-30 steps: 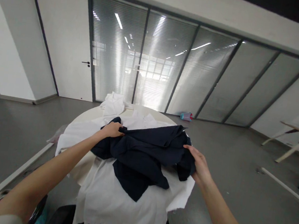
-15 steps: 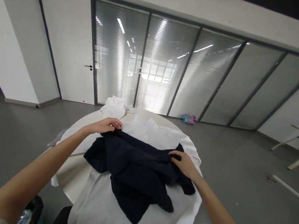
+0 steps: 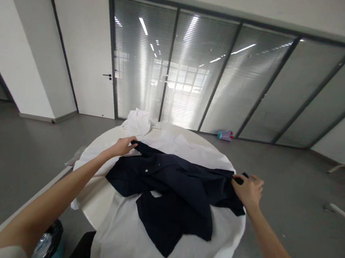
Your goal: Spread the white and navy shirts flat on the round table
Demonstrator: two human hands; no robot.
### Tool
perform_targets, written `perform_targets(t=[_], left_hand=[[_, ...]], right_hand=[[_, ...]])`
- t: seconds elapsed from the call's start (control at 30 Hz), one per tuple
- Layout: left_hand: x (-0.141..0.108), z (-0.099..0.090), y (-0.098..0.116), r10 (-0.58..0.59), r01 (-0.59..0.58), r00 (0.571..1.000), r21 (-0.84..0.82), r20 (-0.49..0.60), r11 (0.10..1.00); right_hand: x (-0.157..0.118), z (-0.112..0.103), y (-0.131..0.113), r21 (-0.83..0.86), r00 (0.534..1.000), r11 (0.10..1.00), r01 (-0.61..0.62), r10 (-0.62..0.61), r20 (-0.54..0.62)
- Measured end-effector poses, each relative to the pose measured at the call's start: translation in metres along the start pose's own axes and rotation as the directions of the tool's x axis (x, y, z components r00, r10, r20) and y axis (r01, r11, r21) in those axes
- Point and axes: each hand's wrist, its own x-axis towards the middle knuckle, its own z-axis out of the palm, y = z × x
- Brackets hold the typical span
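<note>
A dark navy garment with snap buttons, which looks like a shirt [image 3: 179, 183], lies crumpled across a white garment [image 3: 137, 232] on the round table. My left hand [image 3: 124, 145] pinches its far left corner. At the far right, my right hand [image 3: 248, 189] grips another edge, fingers closed on the cloth. The upper edge stretches between both hands, while the lower part lies in loose folds toward me. Under its far side, more white cloth [image 3: 186, 147] with a collar shows.
A bundled white cloth [image 3: 138, 121] rests at the far edge of the round table [image 3: 90, 208]. A lined bin [image 3: 51, 241] stands on the floor at lower left. A blue and red striped item [image 3: 225, 135] lies by the glass partition. Pale furniture legs [image 3: 342, 212] are at right.
My right hand has moved right, pulling the navy shirt's upper edge out wider. My left hand has drawn its corner up. Buttons now show on the shirt. The view has shifted slightly.
</note>
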Motion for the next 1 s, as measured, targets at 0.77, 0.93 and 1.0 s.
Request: perform_targets(t=[0.77, 0.93, 1.0], left_hand=[[0.016, -0.006, 0.078, -0.044, 0.164, 0.954, -0.388, 0.298, 0.907], [0.01, -0.014, 0.067, -0.032, 0.166, 0.95, -0.412, 0.312, 0.896], [0.007, -0.02, 0.065, 0.008, 0.148, 0.939, -0.427, 0.343, 0.892]], right_hand=[[0.034, -0.014, -0.203, 0.925, 0.974, 0.372, 0.081, -0.227, 0.006], [0.039, -0.004, -0.18, 0.961, 0.994, 0.268, 0.064, -0.099, -0.039], [0.041, -0.002, -0.165, 0.966, 0.998, 0.251, 0.052, -0.029, -0.047]])
